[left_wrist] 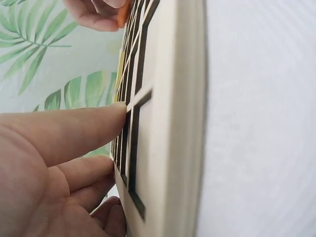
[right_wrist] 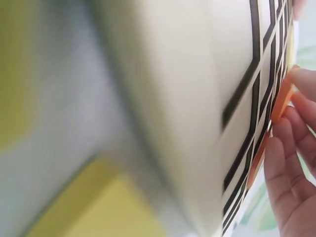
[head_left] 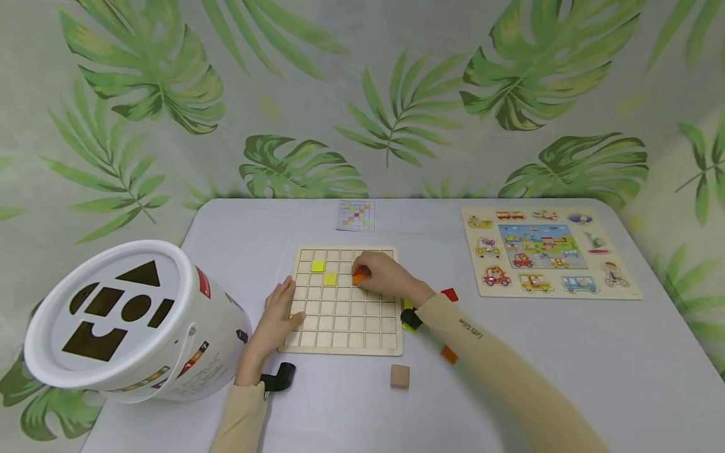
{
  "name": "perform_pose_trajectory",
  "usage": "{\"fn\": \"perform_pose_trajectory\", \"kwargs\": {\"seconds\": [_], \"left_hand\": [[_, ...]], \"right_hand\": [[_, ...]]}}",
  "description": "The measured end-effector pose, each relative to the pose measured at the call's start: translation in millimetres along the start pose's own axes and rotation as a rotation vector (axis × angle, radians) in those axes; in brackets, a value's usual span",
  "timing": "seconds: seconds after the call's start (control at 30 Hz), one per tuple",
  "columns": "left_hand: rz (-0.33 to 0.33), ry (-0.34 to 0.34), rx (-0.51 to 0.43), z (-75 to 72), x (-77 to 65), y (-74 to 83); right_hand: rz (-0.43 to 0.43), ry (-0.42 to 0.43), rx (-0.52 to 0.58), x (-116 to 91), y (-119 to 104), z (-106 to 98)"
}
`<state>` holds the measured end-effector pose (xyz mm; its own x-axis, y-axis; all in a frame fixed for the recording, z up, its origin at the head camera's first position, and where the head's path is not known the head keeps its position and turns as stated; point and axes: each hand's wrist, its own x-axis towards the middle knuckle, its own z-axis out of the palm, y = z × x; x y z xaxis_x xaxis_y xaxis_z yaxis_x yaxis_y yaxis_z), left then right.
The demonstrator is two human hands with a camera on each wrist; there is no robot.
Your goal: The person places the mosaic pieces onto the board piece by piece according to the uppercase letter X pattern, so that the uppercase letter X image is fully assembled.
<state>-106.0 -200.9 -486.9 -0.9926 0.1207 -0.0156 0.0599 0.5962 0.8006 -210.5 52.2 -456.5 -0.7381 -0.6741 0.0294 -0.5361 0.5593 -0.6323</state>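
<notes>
We have white worktop (head_left: 538, 371); at its left, white bucket (head_left: 218, 333), shape cut-outs in lid. Picture puzzle (head_left: 625, 293) at far right. Grid board (head_left: 342, 308) near middle. Our left hand (head_left: 277, 321), fingers extended, rests on board's left edge; our right hand (head_left: 385, 272) pinches above board's far half. Pattern card (head_left: 355, 216) behind board. Orange tile (head_left: 357, 278) in pinch; two yellow tiles (head_left: 330, 279) in squares leftward.
</notes>
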Motion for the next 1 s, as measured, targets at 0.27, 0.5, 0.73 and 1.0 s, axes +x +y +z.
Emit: {"fn": "perform_pose_trajectory", "kwargs": {"seconds": [0.27, 0.5, 0.73, 1.0], "left_hand": [[-0.002, -0.003, 0.009, -0.4, 0.6, 1.8], [0.007, -0.011, 0.010, -0.2, 1.5, 2.6], [-0.008, -0.011, 0.006, 0.0, 1.2, 3.8], [-0.021, -0.016, 0.007, 0.1, 0.6, 1.1]], "right_hand": [[0.022, -0.009, -0.061, 3.4, -5.6, 1.6], [0.046, 0.045, 0.105, -12.8, 6.7, -11.7], [0.128, 0.146, 0.190, -66.3, 33.7, -45.1], [0.269, 0.177, 0.194, -136.2, 71.8, -60.3]]}}
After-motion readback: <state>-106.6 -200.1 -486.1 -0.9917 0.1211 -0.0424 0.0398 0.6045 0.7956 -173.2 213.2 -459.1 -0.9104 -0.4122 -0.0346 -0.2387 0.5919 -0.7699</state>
